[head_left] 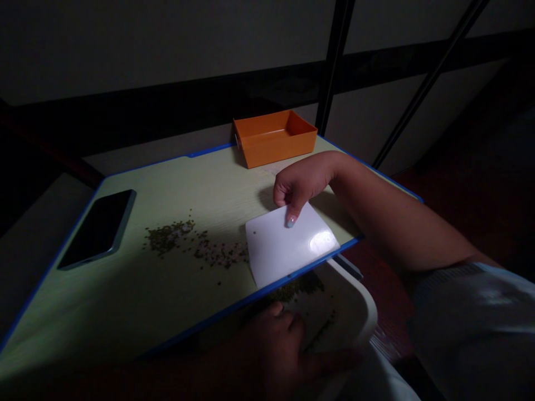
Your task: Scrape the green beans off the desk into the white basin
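Head view: a white card (280, 250) is pinched by the right hand (303, 181) at the tabletop's (167, 172) near edge, flakes (168, 236) leftward; the left hand's (284, 340) grip cannot be told.

The left hand (284, 340) was blurred in shadow; the table (200, 178) partly hid the lower pile (295, 291); the sleeve (480, 328) was cut off at right.

The card (284, 250) sits at the near edge of the table (200, 181), the right hand (303, 181) at the card's far side. Behind the card stands a box (280, 147). Left of the card lie scattered bits (169, 236), and farther left a phone (98, 231). Before the card and lower are a container (368, 303), more bits (295, 289) inside, and the left hand (282, 342).
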A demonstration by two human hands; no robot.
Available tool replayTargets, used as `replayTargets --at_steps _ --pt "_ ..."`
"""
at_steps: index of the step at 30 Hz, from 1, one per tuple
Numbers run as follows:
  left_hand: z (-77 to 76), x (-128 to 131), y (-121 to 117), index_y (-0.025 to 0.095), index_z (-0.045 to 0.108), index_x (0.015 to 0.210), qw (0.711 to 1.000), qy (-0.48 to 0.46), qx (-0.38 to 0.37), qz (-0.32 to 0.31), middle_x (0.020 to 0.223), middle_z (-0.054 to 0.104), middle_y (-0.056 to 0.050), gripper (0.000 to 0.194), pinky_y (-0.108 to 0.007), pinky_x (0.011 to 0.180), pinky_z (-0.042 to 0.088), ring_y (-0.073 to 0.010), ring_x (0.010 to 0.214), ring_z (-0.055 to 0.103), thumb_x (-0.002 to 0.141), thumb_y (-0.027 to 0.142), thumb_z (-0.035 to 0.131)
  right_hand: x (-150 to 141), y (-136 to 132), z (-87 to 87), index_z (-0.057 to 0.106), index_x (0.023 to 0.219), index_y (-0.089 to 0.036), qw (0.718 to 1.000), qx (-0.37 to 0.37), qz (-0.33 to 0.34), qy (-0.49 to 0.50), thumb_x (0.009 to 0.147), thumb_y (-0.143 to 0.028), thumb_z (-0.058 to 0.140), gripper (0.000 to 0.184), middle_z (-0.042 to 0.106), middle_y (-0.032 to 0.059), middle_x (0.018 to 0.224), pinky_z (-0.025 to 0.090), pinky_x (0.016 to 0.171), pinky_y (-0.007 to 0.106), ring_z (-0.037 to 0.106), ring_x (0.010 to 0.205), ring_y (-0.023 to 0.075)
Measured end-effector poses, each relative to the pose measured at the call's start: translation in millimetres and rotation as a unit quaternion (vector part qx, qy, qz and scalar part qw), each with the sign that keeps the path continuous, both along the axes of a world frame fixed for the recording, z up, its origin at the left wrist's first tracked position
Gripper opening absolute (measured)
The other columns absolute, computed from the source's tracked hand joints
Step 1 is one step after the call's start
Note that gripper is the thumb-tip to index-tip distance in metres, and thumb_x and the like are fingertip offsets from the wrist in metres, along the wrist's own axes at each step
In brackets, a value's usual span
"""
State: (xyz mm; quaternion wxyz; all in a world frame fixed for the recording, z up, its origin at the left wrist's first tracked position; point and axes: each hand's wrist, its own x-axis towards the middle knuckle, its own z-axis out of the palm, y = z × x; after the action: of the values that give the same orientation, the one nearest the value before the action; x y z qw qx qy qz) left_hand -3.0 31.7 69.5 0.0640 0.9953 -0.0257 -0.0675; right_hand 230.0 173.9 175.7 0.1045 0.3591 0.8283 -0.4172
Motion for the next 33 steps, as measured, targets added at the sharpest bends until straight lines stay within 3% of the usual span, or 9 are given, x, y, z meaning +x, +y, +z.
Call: replayTargets --at_steps 7,12,16,20,25,28,30,33 --pt "2.1 1.3 -0.1 0.037 -0.012 0.149 1.0 0.0 0.014 -0.003 0.101 0.064 -0.008 0.083 -0.042 0.076 0.053 -0.0244 0.085 0.064 0.093 0.046 0.049 0.0 -0.1 -0.5 0.063 0.068 -0.011 1.0 -0.004 0.013 0.026 0.072 -0.043 0.074 0.034 0.052 -0.007 0.054 0.033 0.057 0.022 0.045 0.055 0.0067" --pt "0.8 1.5 -1.0 0.035 -0.01 0.15 1.0 -0.007 0.028 0.0 0.091 0.065 -0.007 0.08 -0.038 0.071 0.052 -0.0234 0.076 0.063 0.093 0.046 0.046 7.8 4.8 -1.3 0.057 0.067 -0.012 0.994 0.019 -0.015 0.11 0.076 -0.044 0.071 0.036 0.048 -0.0078 0.056 0.031 0.057 0.021 0.042 0.055 0.0051" --pt "0.5 0.7 -2.3 0.035 -0.007 0.15 1.0 0.0 0.02 0.006 0.098 0.064 -0.008 0.075 -0.039 0.076 0.051 -0.024 0.082 0.064 0.095 0.047 0.041 14.5 8.7 -1.4 0.056 0.078 -0.013 0.981 0.049 -0.06 0.179 0.083 -0.039 0.065 0.028 0.05 -0.0069 0.062 0.031 0.057 0.02 0.044 0.057 0.0048" --pt "4.0 -0.7 -2.9 0.041 -0.006 0.149 0.998 -0.017 0.044 0.033 0.098 0.064 -0.005 0.063 -0.034 0.079 0.051 -0.0211 0.084 0.064 0.098 0.052 0.03 17.2 8.3 2.6 0.057 0.084 -0.012 0.981 0.048 -0.069 0.176 0.084 -0.033 0.064 0.022 0.051 -0.0054 0.067 0.033 0.058 0.02 0.046 0.06 0.0056" --pt "-14.2 2.1 -9.1 0.045 0.013 0.149 0.993 -0.081 0.077 0.047 0.082 0.065 -0.001 0.061 -0.033 0.069 0.049 -0.0213 0.069 0.061 0.094 0.06 0.034 21.3 4.8 9.0 0.057 0.083 -0.013 0.985 0.01 -0.089 0.149 0.085 -0.032 0.062 0.02 0.051 -0.0052 0.066 0.033 0.055 0.02 0.045 0.058 0.0053" --pt "-21.3 5.1 -12.6 0.043 0.022 0.148 0.99 -0.063 0.084 0.09 0.073 0.064 -0.003 0.058 -0.035 0.065 0.048 -0.0225 0.063 0.06 0.094 0.064 0.025 25.3 4.1 11.3 0.057 0.08 -0.013 0.986 0.01 -0.096 0.134 0.084 -0.034 0.063 0.023 0.049 -0.0057 0.064 0.031 0.053 0.02 0.042 0.056 0.0048" --pt "-16.0 4.2 -11.9 0.046 0.016 0.148 0.991 -0.056 0.074 0.101 0.074 0.063 -0.002 0.055 -0.035 0.068 0.048 -0.0215 0.064 0.06 0.095 0.062 0.024 27.3 4.2 11.8 0.058 0.078 -0.013 0.989 0.01 -0.096 0.115 0.084 -0.038 0.063 0.027 0.047 -0.0059 0.063 0.03 0.053 0.02 0.04 0.055 0.0047" --pt "-1.5 0.5 -7.6 0.047 0.0 0.148 0.996 -0.054 0.059 0.05 0.085 0.062 -0.002 0.062 -0.032 0.069 0.048 -0.0205 0.069 0.059 0.096 0.056 0.033 27.9 5.1 10.7 0.059 0.077 -0.013 0.991 0.013 -0.098 0.094 0.083 -0.043 0.062 0.031 0.048 -0.0053 0.063 0.032 0.054 0.02 0.04 0.056 0.005"
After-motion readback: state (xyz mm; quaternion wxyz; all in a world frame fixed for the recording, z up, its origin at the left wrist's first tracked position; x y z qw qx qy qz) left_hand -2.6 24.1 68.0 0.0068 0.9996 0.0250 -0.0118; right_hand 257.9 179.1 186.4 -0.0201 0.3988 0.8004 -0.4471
